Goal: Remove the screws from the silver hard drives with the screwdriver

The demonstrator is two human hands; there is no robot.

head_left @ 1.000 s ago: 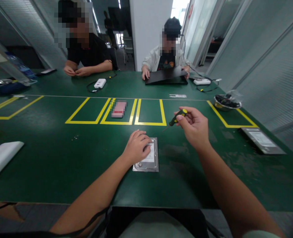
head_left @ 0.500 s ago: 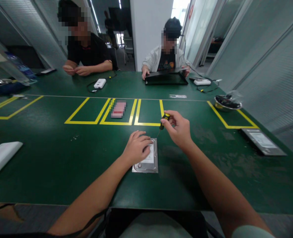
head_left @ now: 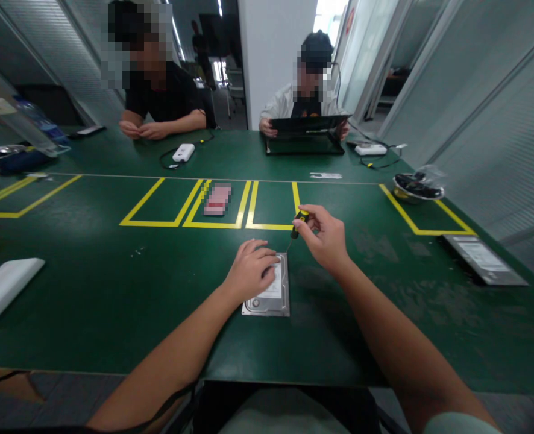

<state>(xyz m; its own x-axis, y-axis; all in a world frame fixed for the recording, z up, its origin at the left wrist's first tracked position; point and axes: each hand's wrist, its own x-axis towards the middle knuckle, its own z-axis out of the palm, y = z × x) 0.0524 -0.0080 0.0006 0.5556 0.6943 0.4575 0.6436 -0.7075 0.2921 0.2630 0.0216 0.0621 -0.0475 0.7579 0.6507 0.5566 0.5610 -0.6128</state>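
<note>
Green table [head_left: 90, 289] holds hard drive [head_left: 272, 300] under flat left hand [head_left: 249, 271]; right hand [head_left: 325, 236] pinches screwdriver [head_left: 299, 218] beside.

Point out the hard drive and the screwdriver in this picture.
hard drive [head_left: 273, 289]: head view, the white label on its top face.
screwdriver [head_left: 299, 217]: head view, the yellow and black handle.
</note>
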